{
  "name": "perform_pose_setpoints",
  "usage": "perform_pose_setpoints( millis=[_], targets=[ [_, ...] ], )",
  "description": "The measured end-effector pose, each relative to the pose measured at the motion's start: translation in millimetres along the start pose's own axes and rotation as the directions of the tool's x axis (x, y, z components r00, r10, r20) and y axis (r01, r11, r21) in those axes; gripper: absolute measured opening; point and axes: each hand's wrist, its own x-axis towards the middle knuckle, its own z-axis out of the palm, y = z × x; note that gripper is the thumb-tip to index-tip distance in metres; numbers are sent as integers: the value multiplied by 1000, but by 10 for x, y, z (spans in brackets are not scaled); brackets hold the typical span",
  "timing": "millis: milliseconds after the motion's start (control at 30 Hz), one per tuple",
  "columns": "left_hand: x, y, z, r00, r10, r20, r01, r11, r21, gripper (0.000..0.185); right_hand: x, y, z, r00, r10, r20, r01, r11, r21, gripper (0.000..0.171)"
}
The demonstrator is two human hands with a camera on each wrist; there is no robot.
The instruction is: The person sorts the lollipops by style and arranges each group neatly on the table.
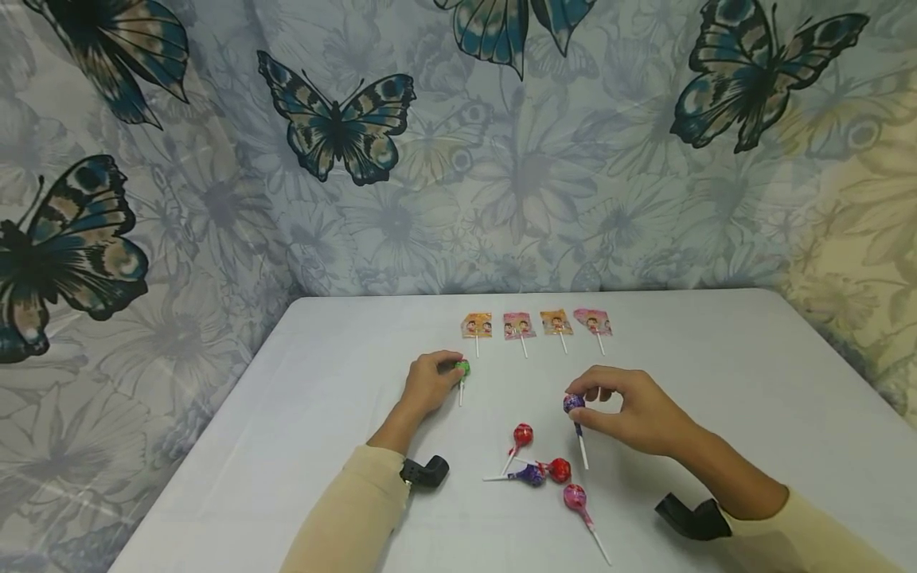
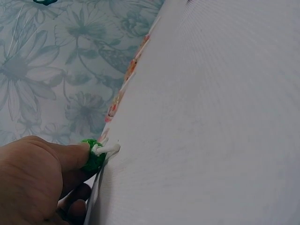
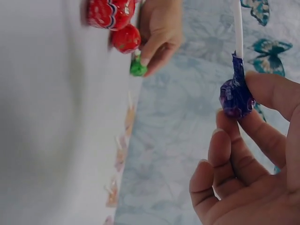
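Between thumb and fingers, my left hand (image 1: 430,380) pinches a green-wrapped lollipop (image 1: 462,368) by its head, the white stick pointing toward me. The left wrist view shows the green head (image 2: 93,157) at the thumb tip, close over the table. My right hand (image 1: 637,407) pinches a purple-wrapped lollipop (image 1: 573,403) by its round head, its stick hanging downward in the head view. In the right wrist view the purple wrapper (image 3: 236,96) sits between thumb and fingertips, raised off the table.
Between my forearms lie a red lollipop (image 1: 523,434), another red one (image 1: 559,470), a purple one (image 1: 532,475) and a pink one (image 1: 575,497). Along the back of the white table (image 1: 301,398) runs a row of flat lollipops in orange (image 1: 476,325) and pink wrappers (image 1: 519,325).
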Motion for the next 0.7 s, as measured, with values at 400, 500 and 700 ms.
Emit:
perform_pose_setpoints(
  millis=[400,500,700],
  targets=[
    [-18,3,-3,1000,-7,-8,7,1000,11,25,361,22,165,999,43,-17,-43,999,26,18],
    [-14,4,3,1000,-8,-14,8,1000,9,25,473,43,232,999,51,-19,-50,998,39,18],
    [8,-21,25,1000,-5,-8,5,1000,19,25,679,106,398,997,76,-5,-76,994,73,16]
  ],
)
